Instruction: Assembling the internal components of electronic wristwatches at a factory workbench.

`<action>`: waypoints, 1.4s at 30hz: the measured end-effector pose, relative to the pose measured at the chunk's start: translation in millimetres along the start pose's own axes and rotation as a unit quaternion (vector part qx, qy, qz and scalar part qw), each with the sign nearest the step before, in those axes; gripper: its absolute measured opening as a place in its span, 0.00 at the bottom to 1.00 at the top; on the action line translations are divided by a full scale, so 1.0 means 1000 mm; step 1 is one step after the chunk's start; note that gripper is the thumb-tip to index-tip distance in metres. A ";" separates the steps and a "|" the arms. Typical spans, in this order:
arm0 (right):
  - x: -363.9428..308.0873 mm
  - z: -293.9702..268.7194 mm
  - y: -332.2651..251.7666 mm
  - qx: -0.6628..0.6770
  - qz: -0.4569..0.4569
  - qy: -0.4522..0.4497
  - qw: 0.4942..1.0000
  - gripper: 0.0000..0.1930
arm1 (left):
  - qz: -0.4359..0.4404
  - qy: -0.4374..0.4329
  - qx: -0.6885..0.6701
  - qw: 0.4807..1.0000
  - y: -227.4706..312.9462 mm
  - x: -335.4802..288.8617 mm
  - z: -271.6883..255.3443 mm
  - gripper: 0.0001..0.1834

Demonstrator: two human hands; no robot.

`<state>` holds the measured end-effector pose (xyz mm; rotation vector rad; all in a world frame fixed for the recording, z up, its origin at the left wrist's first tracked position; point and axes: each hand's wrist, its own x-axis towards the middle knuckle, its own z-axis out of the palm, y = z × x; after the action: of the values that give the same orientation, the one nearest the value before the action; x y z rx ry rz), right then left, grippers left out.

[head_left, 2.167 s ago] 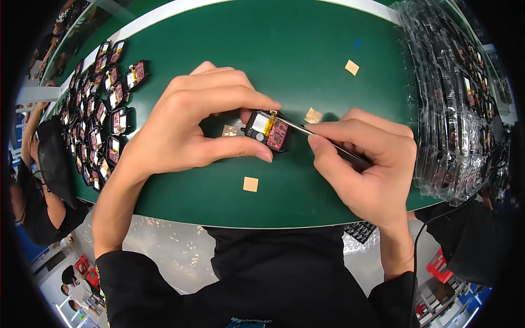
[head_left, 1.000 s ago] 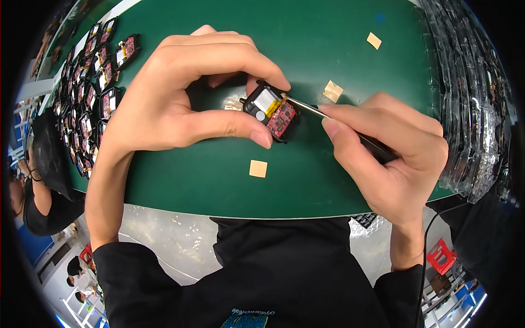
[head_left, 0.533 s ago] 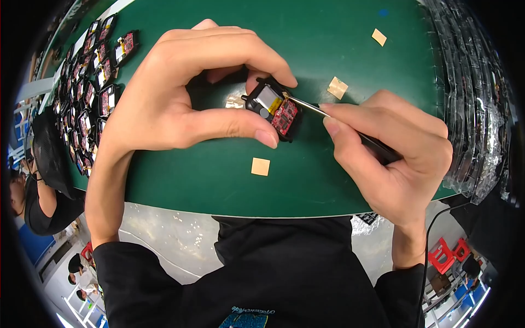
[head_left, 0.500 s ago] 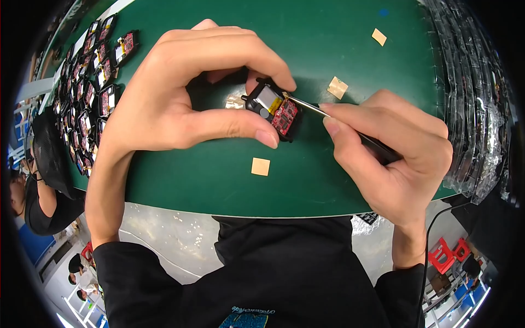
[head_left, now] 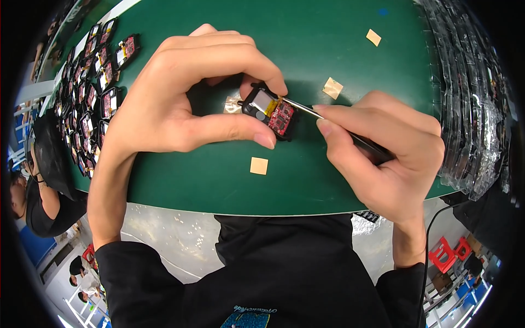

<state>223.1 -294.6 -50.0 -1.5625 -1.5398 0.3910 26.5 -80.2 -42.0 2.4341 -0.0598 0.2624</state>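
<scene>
Left fingers [head_left: 268, 72] clasp the device [head_left: 269, 112] between them.

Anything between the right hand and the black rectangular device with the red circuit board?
Only the slim silver-and-black tool held in the right hand spans the gap to the black device; nothing else visible intervenes.

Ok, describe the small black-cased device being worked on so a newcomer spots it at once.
Find the green tabletop, then the left hand near its middle. Gripped in it is the small black-cased device with a red circuit board. Unlike the similar black-cased devices clustered at the far left, it is hand-held, with the tip of a slim black-handled metal tool at its edge.
</scene>
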 end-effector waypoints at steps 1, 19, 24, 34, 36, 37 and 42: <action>0.001 -0.001 -0.002 0.001 0.000 0.000 1.000 0.12 | -0.001 -0.001 0.001 1.000 0.000 -0.001 0.000 0.34; -0.001 -0.001 0.000 0.001 -0.007 0.008 1.000 0.10 | 0.015 0.019 -0.009 1.000 0.002 0.001 0.001 0.32; -0.004 -0.005 -0.005 0.036 0.026 0.092 0.995 0.09 | -0.056 0.046 0.011 0.997 0.013 -0.001 0.002 0.33; -0.015 0.002 0.000 0.153 0.021 0.261 0.953 0.08 | -0.044 0.092 0.068 0.992 0.012 -0.001 0.003 0.27; -0.014 0.004 0.005 0.131 0.013 0.251 0.959 0.08 | -0.136 0.180 -0.098 0.969 0.012 0.005 -0.005 0.27; -0.015 0.004 0.004 0.131 0.018 0.240 0.962 0.08 | -0.104 0.185 -0.074 0.974 0.018 0.016 -0.015 0.27; -0.018 0.002 0.023 0.121 0.020 0.218 0.968 0.06 | 0.110 0.078 -0.020 0.991 0.098 0.165 -0.003 0.30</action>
<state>233.6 -307.2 -74.9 -1.3773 -1.0817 0.2264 176.2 -149.5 55.6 2.3598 -0.2638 0.5439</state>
